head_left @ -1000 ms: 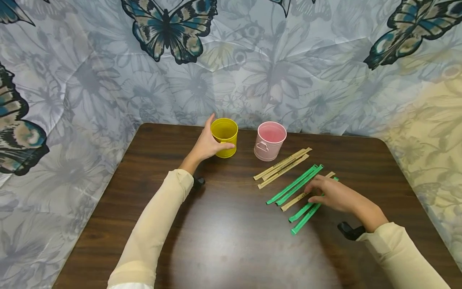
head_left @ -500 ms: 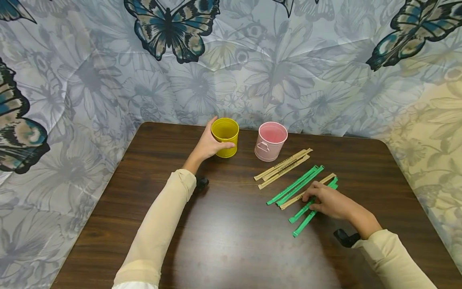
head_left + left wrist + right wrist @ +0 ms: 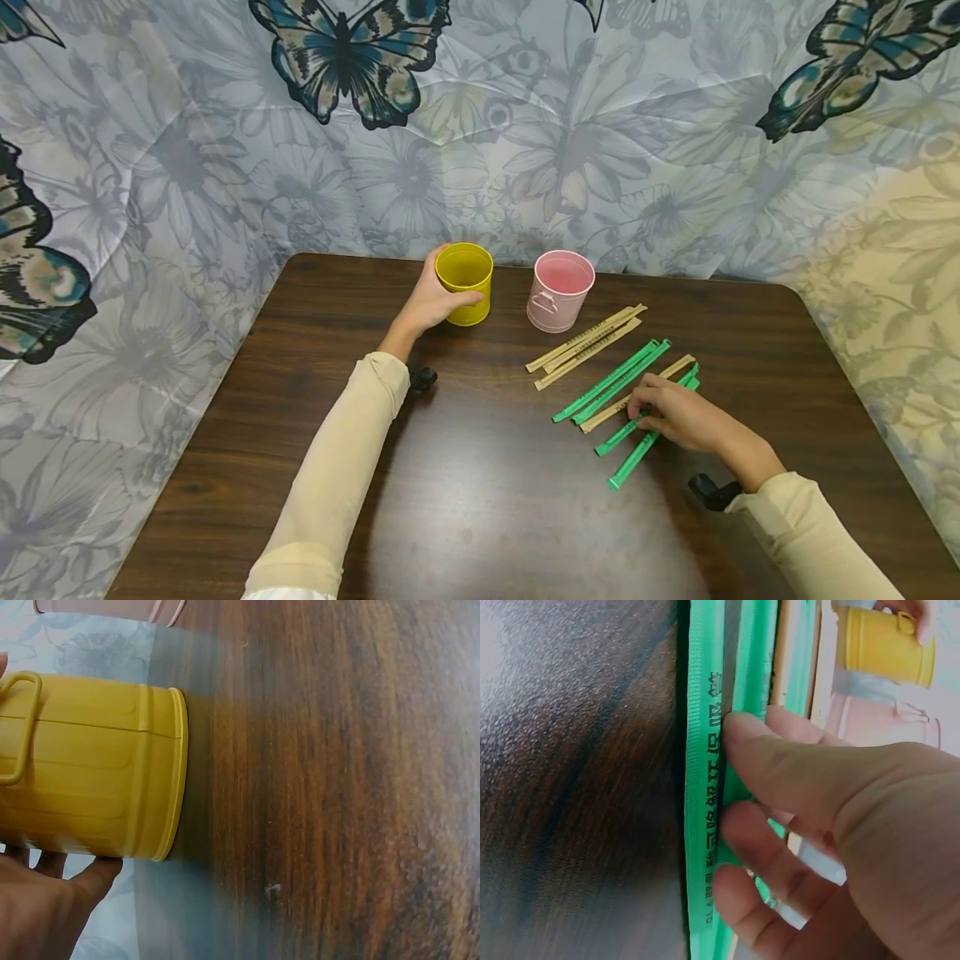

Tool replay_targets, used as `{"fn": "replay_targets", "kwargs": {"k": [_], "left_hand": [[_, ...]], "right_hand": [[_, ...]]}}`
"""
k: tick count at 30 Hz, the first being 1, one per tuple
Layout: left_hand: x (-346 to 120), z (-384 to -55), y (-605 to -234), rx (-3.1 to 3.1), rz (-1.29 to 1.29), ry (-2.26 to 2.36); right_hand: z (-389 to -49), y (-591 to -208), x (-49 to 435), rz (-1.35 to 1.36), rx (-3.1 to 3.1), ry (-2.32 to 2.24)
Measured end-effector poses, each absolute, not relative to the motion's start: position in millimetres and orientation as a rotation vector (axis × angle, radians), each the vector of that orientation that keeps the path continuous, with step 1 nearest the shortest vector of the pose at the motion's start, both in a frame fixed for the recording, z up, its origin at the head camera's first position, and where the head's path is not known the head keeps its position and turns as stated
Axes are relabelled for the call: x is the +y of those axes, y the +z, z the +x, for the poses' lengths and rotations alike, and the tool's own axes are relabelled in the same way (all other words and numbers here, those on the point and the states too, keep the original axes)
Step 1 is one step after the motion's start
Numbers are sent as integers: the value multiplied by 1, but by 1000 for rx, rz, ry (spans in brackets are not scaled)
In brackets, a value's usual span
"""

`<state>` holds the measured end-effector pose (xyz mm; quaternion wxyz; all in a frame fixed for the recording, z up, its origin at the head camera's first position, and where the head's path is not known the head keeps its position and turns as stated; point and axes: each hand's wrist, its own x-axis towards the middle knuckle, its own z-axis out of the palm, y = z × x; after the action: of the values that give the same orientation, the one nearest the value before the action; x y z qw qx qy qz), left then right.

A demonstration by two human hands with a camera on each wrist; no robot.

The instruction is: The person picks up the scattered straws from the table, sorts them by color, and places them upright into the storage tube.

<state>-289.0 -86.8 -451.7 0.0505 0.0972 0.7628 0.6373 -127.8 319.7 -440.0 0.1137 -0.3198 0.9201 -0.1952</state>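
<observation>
The left hand (image 3: 433,298) holds a small yellow metal bucket (image 3: 482,282) upright on the table, thumb across its near side and fingers round the far side. In the left wrist view, fingertips press against the bucket's ribbed wall (image 3: 82,772). The right hand (image 3: 686,417) pinches a slim green wrapped straw (image 3: 754,660) between thumb and fingers, low over the table. Just beside it lies another green wrapped straw (image 3: 701,772) with dark printed characters. Beyond are a tan wrapped straw (image 3: 600,417) and a pair of green straws (image 3: 611,390), partly hidden in the right wrist view.
A pink bucket (image 3: 558,302) stands upright to the right of the yellow one. Several tan wrapped straws (image 3: 587,346) lie in front of it. The dark wooden table (image 3: 465,500) ends at a wall cloth (image 3: 570,167) printed with butterflies.
The right hand has come slightly down and left onto the green straws and taken one in a pinch; that straw has shifted a little. The left hand stays on the yellow bucket.
</observation>
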Motion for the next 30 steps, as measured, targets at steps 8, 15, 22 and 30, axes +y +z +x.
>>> {"fn": "replay_targets", "kwargs": {"k": [8, 15, 22, 30], "left_hand": [[-89, -291, -450, 2310, 295, 1912], [-88, -292, -447, 2341, 314, 1895], [-88, -295, -447, 2320, 340, 1926], [-87, -294, -448, 2292, 376, 1968]], "right_hand": [[-131, -438, 313, -1101, 2780, -660], [-140, -417, 298, -1096, 2872, -819], [-161, -387, 275, -1067, 2944, -868], [-193, -349, 233, -1035, 2984, -1007]]}}
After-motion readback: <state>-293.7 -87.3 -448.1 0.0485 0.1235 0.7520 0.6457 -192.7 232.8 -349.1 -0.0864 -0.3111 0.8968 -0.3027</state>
